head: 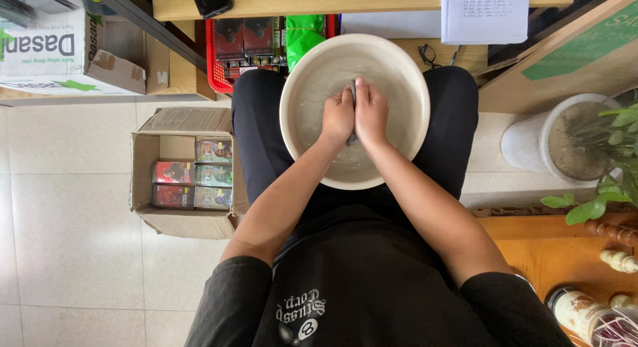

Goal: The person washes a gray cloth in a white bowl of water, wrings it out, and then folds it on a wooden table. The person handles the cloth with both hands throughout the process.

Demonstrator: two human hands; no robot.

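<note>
A person sat with a wide cream basin (405, 75) resting on the lap, in the upper middle of the frame. The basin held shallow water. Both hands were down inside it, pressed side by side at its centre. The left hand (337, 116) was curled closed, and the right hand (371, 111) was curled closed against it. Between them they gripped a small dark item (353, 94), a thin strip of which showed above the knuckles and again just below the hands. What kind of thing it was could not be told, since the fingers hid most of it.

The person wore black trousers (256, 121) and a black top (372, 280), with both forearms bare.

At the left of the frame, on the pale tiled floor (66, 241), stood an open cardboard box (143, 181) holding small coloured packets. At the upper left lay a white carton (60, 48) with green print. Just above the basin sat a red basket (214, 61) with dark packets and a green bag (302, 35) beside them. A black phone (211, 0) lay on the wooden desk edge at the top, and a sheet of paper (485, 11) lay at the upper right. Spectacles (427, 53) rested near the basin's upper right rim.

At the right stood a white pot (525, 144) of soil with a leafy plant (598, 207). A bottle (577, 312) lay at the lower right on a wooden surface.
</note>
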